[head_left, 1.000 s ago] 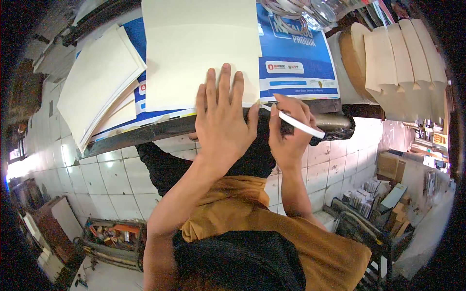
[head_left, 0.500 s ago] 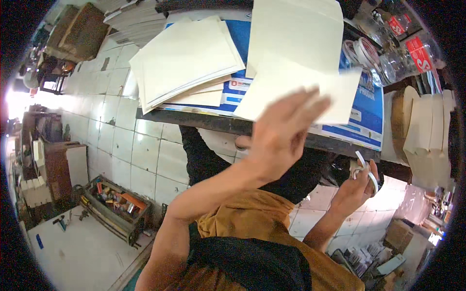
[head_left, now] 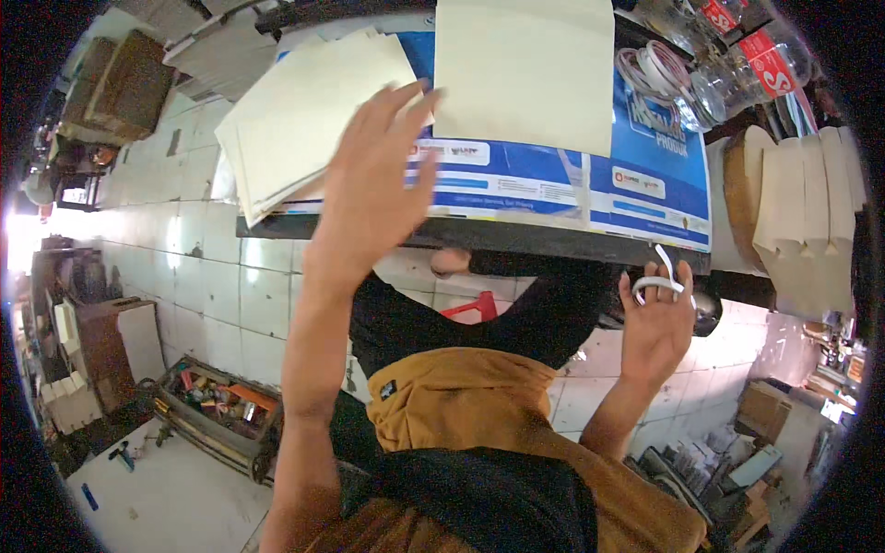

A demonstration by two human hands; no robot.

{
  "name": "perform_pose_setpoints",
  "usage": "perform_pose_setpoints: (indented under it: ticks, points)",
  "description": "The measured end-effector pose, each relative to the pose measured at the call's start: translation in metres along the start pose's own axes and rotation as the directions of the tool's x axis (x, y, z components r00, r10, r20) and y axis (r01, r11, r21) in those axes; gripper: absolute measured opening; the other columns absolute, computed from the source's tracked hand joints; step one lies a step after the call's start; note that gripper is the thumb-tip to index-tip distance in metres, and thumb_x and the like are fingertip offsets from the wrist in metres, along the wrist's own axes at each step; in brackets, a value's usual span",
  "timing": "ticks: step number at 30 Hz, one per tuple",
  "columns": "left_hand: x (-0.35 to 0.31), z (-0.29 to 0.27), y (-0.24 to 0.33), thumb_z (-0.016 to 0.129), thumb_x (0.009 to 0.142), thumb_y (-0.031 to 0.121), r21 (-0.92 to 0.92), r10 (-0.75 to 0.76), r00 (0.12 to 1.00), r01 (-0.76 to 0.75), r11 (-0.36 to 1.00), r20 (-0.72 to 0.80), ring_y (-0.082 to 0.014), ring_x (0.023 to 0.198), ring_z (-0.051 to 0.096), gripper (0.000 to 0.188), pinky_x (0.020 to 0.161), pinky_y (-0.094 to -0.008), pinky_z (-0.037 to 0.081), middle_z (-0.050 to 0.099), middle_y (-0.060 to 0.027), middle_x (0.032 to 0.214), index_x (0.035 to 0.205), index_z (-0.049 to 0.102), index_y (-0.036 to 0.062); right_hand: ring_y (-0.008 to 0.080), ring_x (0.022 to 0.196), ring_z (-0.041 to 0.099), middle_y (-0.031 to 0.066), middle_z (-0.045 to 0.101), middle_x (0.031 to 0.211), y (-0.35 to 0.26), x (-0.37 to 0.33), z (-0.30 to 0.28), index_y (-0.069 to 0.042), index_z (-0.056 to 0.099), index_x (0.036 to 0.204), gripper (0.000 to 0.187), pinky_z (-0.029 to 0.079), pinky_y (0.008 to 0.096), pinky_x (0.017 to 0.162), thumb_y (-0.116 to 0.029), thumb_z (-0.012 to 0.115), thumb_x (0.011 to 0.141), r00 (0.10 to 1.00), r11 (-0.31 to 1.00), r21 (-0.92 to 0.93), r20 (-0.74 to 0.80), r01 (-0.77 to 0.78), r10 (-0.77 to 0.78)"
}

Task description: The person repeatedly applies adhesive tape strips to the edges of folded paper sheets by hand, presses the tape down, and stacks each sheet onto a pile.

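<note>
My left hand (head_left: 378,180) reaches over the table's front edge, fingers outstretched and slightly blurred. Its fingertips lie over the right side of a fanned stack of cream sheets (head_left: 295,111); touching or hovering, I cannot tell. Another cream sheet (head_left: 524,78) lies flat and squared up just right of that hand. Below the table's front right corner, my right hand (head_left: 659,323) is turned up with fingers curled. A thin roll of white tape (head_left: 656,284) loops about those fingers, and a loose strip sticks up from it.
Blue printed sheets (head_left: 645,217) cover the tabletop. Tape rolls (head_left: 653,72) and plastic bottles (head_left: 761,60) stand at the back right. Cream folded blocks (head_left: 802,203) sit at the right edge. A box of tools (head_left: 217,405) is on the lower left.
My left hand has moved left, from the middle of the table to the fanned stack. The askew cream sheet no longer lies at the front, exposing blue print. The right hand keeps the tape.
</note>
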State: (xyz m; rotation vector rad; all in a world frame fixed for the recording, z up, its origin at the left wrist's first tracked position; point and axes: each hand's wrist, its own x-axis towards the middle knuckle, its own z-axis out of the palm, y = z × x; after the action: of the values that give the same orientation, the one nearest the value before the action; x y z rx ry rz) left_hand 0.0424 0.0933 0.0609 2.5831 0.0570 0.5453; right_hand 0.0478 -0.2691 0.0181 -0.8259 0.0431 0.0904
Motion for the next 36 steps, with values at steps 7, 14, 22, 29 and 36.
perform_pose_setpoints:
  ticks: [7, 14, 22, 29, 36]
  points:
    - [0.008, 0.093, 0.013, 0.058, 0.099, 0.052, 0.164, 0.195, 0.973, -0.214, 0.963, 0.127, -0.0423, 0.148, 0.036, 0.071, 0.122, -0.0491, 0.031, 0.042, -0.0190, 0.159, 0.149, 0.048, 0.0027, 0.0221, 0.116, 0.062, 0.0105, 0.064, 0.125, 0.017, 0.014, 0.027, -0.008, 0.052, 0.142, 0.043, 0.047, 0.0398, 0.100, -0.018, 0.063, 0.102, 0.980, 0.932, -0.319, -0.033, 0.173, -0.194]
    - [-0.061, 0.064, 0.060, 0.078, 0.086, 0.045, -0.162, 0.050, 0.988, -0.026, 0.986, 0.144, -0.0423, 0.149, 0.032, 0.085, 0.122, -0.0511, 0.029, 0.039, -0.0197, 0.159, 0.151, 0.044, -0.0004, 0.0151, 0.093, 0.065, 0.0101, 0.070, 0.102, 0.058, 0.030, 0.082, 0.001, 0.063, 0.126, 0.035, 0.051, 0.0278, 0.085, -0.001, 0.071, 0.092, 0.933, 0.564, -0.751, 0.200, 0.343, -0.301]
    - [-0.101, 0.058, 0.025, 0.081, 0.081, 0.029, -0.051, -0.073, 0.997, 0.072, 0.996, -0.026, -0.0393, 0.146, 0.037, 0.092, 0.120, -0.0547, 0.027, 0.048, -0.0163, 0.151, 0.154, 0.034, -0.0001, 0.0247, 0.096, 0.068, 0.0129, 0.071, 0.103, 0.116, 0.031, 0.117, -0.003, 0.062, 0.130, 0.043, 0.052, 0.0357, 0.086, -0.004, 0.075, 0.088, 0.803, 0.349, -0.736, 0.588, 0.580, -0.095]
    - [-0.105, 0.067, 0.019, 0.082, 0.078, 0.021, -0.113, -0.075, 0.993, 0.065, 0.991, -0.091, -0.0389, 0.145, 0.038, 0.091, 0.120, -0.0526, 0.028, 0.046, -0.0164, 0.154, 0.153, 0.034, 0.0000, 0.0244, 0.092, 0.066, 0.0090, 0.068, 0.090, 0.131, 0.029, 0.120, -0.007, 0.061, 0.134, 0.050, 0.050, 0.0384, 0.083, -0.001, 0.075, 0.086, 0.802, 0.322, -0.746, 0.592, 0.583, -0.080]
    - [-0.119, 0.071, 0.021, 0.078, 0.082, 0.018, -0.217, -0.072, 0.949, 0.004, 0.976, -0.307, -0.0397, 0.143, 0.043, 0.088, 0.119, -0.0570, 0.026, 0.055, -0.0196, 0.147, 0.153, 0.031, -0.0037, 0.0255, 0.085, 0.062, 0.0087, 0.065, 0.088, 0.133, 0.028, 0.119, -0.006, 0.062, 0.132, 0.049, 0.048, 0.0399, 0.080, 0.002, 0.073, 0.085, 0.839, 0.280, -0.798, 0.541, 0.534, -0.058]
